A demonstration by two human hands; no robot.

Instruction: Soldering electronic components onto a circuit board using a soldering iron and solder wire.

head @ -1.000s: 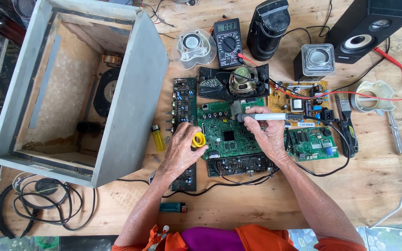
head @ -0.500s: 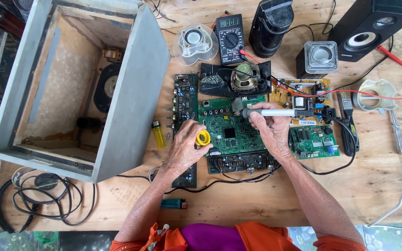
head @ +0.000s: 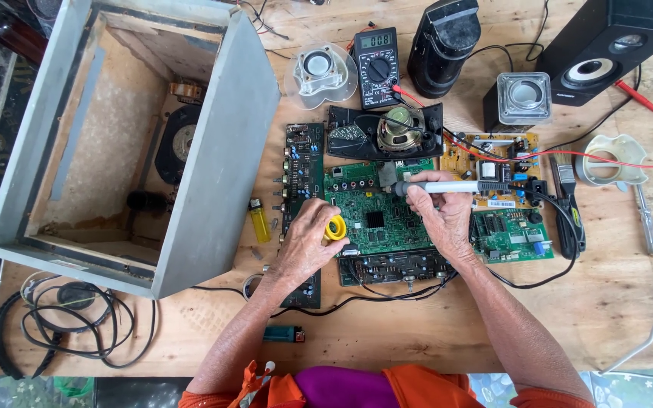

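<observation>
My right hand [head: 441, 214] grips a grey soldering iron [head: 455, 187] held level, its tip pointing left over the top edge of a green circuit board [head: 376, 219]. My left hand [head: 309, 240] rests on the board's left side, fingers closed around a small yellow round spool [head: 335, 227]. A long dark board [head: 301, 170] lies just left of the green one. A yellow-brown board [head: 493, 162] and a smaller green board [head: 512, 236] lie to the right.
A large grey open box [head: 217, 174] stands at left. A multimeter [head: 376, 59], black speakers [head: 602, 41], a loose speaker driver [head: 396, 132], a yellow lighter [head: 258, 221], a brush [head: 568, 198], a coiled cable [head: 69, 321] and a second lighter [head: 283, 333] surround the boards.
The soldering iron and my right hand have shifted slightly up and left over the green board. My left hand stays on the yellow spool.
</observation>
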